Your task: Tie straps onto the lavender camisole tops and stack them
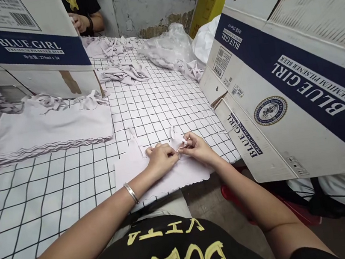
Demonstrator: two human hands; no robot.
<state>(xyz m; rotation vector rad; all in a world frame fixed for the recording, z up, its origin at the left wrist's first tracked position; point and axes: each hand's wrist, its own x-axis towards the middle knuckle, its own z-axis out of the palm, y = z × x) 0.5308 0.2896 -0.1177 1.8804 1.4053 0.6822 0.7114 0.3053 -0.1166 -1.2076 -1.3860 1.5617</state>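
A pale pink strappy garment (163, 177) lies flat at the table's front edge, its hem wavy. Over its upper part, my left hand (163, 159) is closed, pinching the fabric near a strap. Fingertips of my right hand (197, 148) meet those of the left and pinch the base of the right-hand strap (175, 134), which stands up in a small loop. What exactly lies between the fingertips is too small to make out. The other strap (135, 138) rests loose on the cloth to the left.
A neat stack of like garments (52, 126) is on the left of the checked table (168, 100), with more piles (123, 72) further back. Beer cartons (282, 82) stand right and back left. Clear plastic (166, 46) lies at the back; a person's hand (80, 22) shows beyond.
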